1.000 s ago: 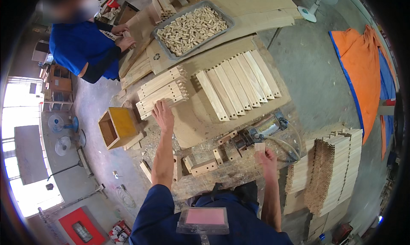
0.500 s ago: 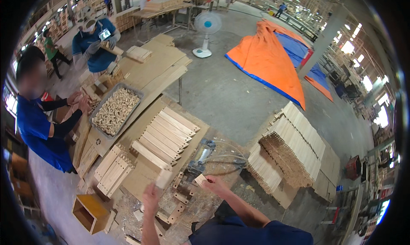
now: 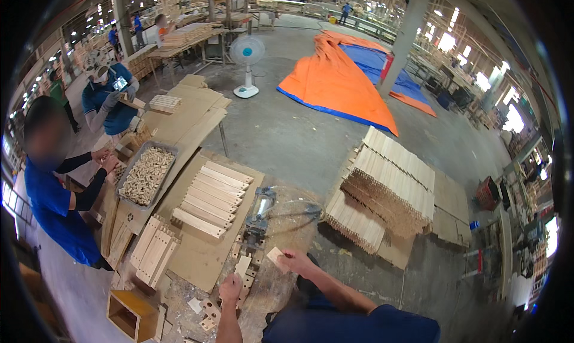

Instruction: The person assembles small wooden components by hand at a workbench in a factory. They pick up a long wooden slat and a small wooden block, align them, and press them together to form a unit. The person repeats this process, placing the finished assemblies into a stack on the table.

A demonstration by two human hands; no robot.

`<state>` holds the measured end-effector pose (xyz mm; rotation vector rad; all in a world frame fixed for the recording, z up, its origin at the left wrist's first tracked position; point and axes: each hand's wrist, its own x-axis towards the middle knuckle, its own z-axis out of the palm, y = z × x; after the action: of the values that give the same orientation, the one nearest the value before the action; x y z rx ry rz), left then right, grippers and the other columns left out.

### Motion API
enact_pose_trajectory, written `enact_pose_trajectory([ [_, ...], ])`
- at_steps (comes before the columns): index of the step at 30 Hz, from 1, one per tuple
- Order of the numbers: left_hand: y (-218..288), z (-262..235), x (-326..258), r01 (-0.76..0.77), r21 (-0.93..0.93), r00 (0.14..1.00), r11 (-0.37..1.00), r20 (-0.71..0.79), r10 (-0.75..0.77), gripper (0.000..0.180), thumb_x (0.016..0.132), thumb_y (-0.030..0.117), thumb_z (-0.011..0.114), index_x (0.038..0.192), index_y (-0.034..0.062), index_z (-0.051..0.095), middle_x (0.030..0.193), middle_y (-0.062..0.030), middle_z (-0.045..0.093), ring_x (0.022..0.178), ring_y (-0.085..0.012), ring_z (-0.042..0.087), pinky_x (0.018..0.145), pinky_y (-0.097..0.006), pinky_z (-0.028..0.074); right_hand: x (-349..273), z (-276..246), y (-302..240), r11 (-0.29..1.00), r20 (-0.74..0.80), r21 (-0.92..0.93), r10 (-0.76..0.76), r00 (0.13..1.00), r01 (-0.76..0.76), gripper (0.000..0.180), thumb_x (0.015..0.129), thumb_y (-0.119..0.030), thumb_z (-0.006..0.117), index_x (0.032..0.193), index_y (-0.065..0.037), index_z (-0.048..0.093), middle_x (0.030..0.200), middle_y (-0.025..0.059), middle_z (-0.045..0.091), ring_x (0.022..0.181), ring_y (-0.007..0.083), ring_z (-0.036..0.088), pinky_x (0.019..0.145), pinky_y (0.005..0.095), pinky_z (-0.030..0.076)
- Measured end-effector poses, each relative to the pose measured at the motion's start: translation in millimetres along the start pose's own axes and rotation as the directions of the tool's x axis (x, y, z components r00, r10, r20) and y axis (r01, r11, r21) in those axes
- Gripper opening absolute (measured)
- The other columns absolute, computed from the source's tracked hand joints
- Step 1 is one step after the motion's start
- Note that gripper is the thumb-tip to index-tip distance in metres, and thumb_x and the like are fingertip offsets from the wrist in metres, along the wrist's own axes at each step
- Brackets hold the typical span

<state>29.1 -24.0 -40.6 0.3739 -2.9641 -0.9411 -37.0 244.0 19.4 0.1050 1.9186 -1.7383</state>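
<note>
My left hand [image 3: 229,288] is closed around the near end of a pale wooden slat [image 3: 242,264], low over the workbench. The slat lies at a row of drilled wooden blocks [image 3: 248,279], beneath a metal clamp device [image 3: 259,216]; whether it touches them I cannot tell. To the right, my right hand [image 3: 297,263] pinches a small flat piece of wood [image 3: 274,254], held apart from the slat. Beyond my left hand, a row of pale slats [image 3: 212,194] lies side by side on a cardboard sheet [image 3: 192,260].
A stack of drilled slats [image 3: 156,253] and a yellow wooden box [image 3: 133,310] are at left. Past them stands a grey tray of dowels [image 3: 145,174], beside a co-worker in blue [image 3: 57,205]. A large slat pile [image 3: 391,184] is at right; a fan [image 3: 246,65] stands farther off.
My left hand has lowered the slat from beside the slat row to the drilled blocks. My right hand still pinches its piece. The whole view has swung to the right.
</note>
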Motion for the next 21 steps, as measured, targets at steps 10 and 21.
enact_pose_trajectory([
  [10,28,29,-9,0.139,0.275,0.973,0.951,0.138,-0.183,0.100,0.071,0.051,0.075,0.144,-0.0039,0.035,0.137,-0.0223,0.049,0.127,-0.0362,0.047,0.106,-0.052,0.035,4,-9,-6,0.995,-0.060,-0.103,0.004,0.998,-0.010,0.024,0.093,-0.022,0.066,0.103,0.000,0.067,0.086,-0.0014,0.062,0.077,0.0083,0.053,0.067,0.0263,0.044],
  [21,-1,34,-9,0.144,0.259,0.968,0.955,0.164,-0.190,0.091,0.074,0.047,0.074,0.140,-0.0012,0.036,0.129,-0.0174,0.050,0.120,-0.0318,0.048,0.100,-0.047,0.036,21,3,2,0.979,-0.015,0.180,0.102,0.995,-0.097,0.026,0.097,-0.014,0.064,0.119,0.000,0.064,0.100,0.0000,0.068,0.086,0.0064,0.061,0.077,0.0241,0.048],
])
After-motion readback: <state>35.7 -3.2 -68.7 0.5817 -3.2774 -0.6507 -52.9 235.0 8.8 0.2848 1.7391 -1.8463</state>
